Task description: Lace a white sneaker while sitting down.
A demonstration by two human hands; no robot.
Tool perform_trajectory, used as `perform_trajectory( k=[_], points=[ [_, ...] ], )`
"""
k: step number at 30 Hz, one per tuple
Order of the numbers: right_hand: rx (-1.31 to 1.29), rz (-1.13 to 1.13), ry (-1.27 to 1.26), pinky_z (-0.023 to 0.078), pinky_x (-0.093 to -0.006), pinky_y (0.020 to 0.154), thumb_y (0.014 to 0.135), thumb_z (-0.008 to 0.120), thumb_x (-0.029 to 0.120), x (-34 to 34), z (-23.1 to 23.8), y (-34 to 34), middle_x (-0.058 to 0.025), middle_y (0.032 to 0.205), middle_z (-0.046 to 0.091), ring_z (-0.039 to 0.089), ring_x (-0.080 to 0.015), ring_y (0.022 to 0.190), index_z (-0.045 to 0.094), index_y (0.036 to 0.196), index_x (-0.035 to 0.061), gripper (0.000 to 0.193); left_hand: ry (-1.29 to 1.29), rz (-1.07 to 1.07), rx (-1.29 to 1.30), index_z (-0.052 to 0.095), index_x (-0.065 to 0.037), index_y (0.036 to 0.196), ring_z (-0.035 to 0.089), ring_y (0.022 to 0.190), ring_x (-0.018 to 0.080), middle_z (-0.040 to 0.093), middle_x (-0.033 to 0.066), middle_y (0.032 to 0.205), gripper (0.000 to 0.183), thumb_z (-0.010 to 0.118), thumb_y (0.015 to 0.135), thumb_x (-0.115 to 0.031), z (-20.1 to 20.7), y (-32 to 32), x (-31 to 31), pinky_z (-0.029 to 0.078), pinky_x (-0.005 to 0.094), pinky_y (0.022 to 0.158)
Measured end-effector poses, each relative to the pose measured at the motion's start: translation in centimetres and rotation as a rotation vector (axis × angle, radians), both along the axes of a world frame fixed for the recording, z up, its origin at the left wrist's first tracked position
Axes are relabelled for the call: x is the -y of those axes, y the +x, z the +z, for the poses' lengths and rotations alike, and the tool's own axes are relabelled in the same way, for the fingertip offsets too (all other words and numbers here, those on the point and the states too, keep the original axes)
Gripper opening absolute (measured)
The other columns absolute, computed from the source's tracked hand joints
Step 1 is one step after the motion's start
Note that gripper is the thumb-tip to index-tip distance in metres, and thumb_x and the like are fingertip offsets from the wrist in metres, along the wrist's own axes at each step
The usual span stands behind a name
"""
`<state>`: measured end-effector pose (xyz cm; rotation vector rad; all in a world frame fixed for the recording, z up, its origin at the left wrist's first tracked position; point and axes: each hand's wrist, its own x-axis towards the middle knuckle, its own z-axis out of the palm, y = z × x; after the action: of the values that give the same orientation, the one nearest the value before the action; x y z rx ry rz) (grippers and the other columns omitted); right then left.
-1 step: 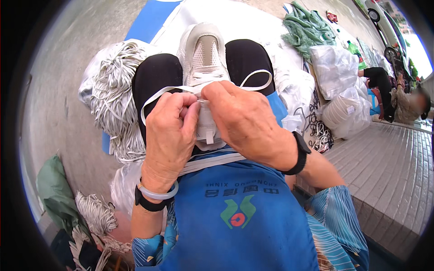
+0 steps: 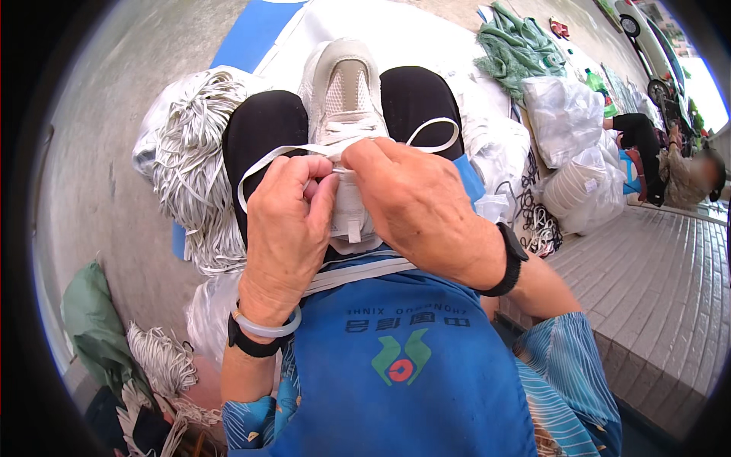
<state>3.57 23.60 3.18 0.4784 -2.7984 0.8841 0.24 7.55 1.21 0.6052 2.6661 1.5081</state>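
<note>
A pale off-white sneaker (image 2: pixel 345 65) is held between my knees, toe pointing away from me. My left hand (image 2: pixel 288 209) pinches a white shoelace (image 2: pixel 259 162) at the upper eyelets, thumb and forefinger pressed together. Close beside it, my right hand (image 2: pixel 419 199) is closed over the same lacing, its fingertips partly hidden behind its knuckles. One lace loops out to the left over my dark trouser leg (image 2: pixel 265 126), another curls up at the right. The shoe's tongue and heel tab (image 2: pixel 353 230) show between my wrists.
A large bundle of white laces (image 2: pixel 199 145) hangs at the left, with a smaller bundle (image 2: pixel 164 362) below by a green bag (image 2: pixel 93 320). Clear plastic bags (image 2: pixel 563 118) and green netting (image 2: pixel 518 47) lie at the right. Another person (image 2: pixel 678 175) sits farther right.
</note>
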Motion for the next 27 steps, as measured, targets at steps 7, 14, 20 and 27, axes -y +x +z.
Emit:
perform_trajectory(
  k=[7,14,20,27],
  points=[
    [-0.113,-0.015,0.067,0.047,-0.0368,0.07,0.067,0.064,0.001,-0.1,-0.6,-0.7,-0.0119,0.083,0.057,0.056,-0.0294,0.078,0.056,0.089,0.002,0.023,0.006,-0.11,-0.036,0.056,-0.001,0.092,0.057,0.068,0.0288,0.055,0.014,0.083,0.01,0.063,0.085,0.001,-0.4,-0.6,0.1,0.047,0.0364,0.062],
    [-0.205,0.128,-0.151,0.052,-0.0385,0.068,0.072,0.074,0.002,-1.2,0.7,2.1,-0.012,0.093,0.061,0.062,-0.03,0.081,0.064,0.098,0.0014,0.028,0.015,-0.147,0.043,0.053,0.0,0.09,0.055,0.067,0.0275,0.053,0.0129,0.078,0.009,0.057,0.092,-0.008,-0.2,-0.7,1.2,0.045,0.0361,0.063],
    [-0.166,0.282,-0.107,0.044,-0.0346,0.069,0.076,0.071,0.017,2.2,-0.4,3.4,-0.0113,0.09,0.054,0.055,-0.0248,0.083,0.057,0.092,0.0003,0.027,0.467,-0.155,0.85,0.046,-0.005,0.084,0.034,0.043,0.004,0.044,0.0009,0.07,0.021,0.043,0.1,-0.019,2.2,0.3,2.9,0.031,0.0193,0.037],
    [-0.157,0.291,-0.231,0.042,-0.0335,0.063,0.078,0.068,0.017,2.8,-0.3,3.3,-0.0063,0.074,0.049,0.054,-0.022,0.068,0.053,0.089,0.0026,0.024,1.163,-0.268,1.137,0.035,-0.009,0.08,0.027,0.034,0.0046,0.046,0.0071,0.077,0.026,0.035,0.102,-0.023,3.8,0.2,4.3,0.036,0.0215,0.026]
  ],
)
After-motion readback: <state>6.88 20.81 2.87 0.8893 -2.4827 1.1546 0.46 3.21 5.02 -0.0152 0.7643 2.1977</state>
